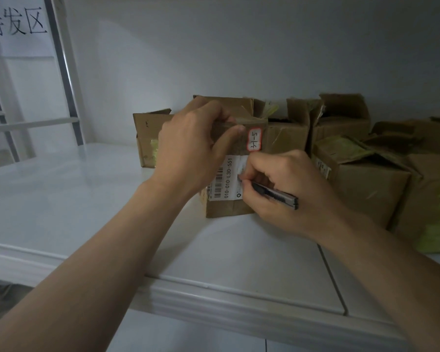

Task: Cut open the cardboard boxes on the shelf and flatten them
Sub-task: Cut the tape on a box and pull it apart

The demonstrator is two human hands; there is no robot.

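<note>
**Head view.** We see a small cardboard box standing upright near the middle of the white shelf, in front of a cluster of other boxes along the wall. The left hand grips its top, fingers curled over the upper edge and thumb laid against the front face. The right hand is curled round a slim utility knife, pinching it low like a pen, with the tip at the right edge of the shipping label. The fingers hide the blade, so we cannot tell whether it has entered the board.

**Handling.** We judge the box light and probably empty, hence liable to slide on the smooth, glossy shelf under a cutting stroke. A hold on top that bears down is the sensible one. Corrugated board is stiff across its faces yet yields at creases and taped seams, which is where we would cut. The paper label is thin and tears raggedly, as its frayed right margin shows.

**Materials.** The board is matt brown, scuffed and dented at the corners. The label is glossy white with a barcode, and above it sits a small red-bordered sticker with handwriting. The other boxes have ragged, open flaps and strips of yellow-green tape. The knife body is dark with a metallic end.
</note>
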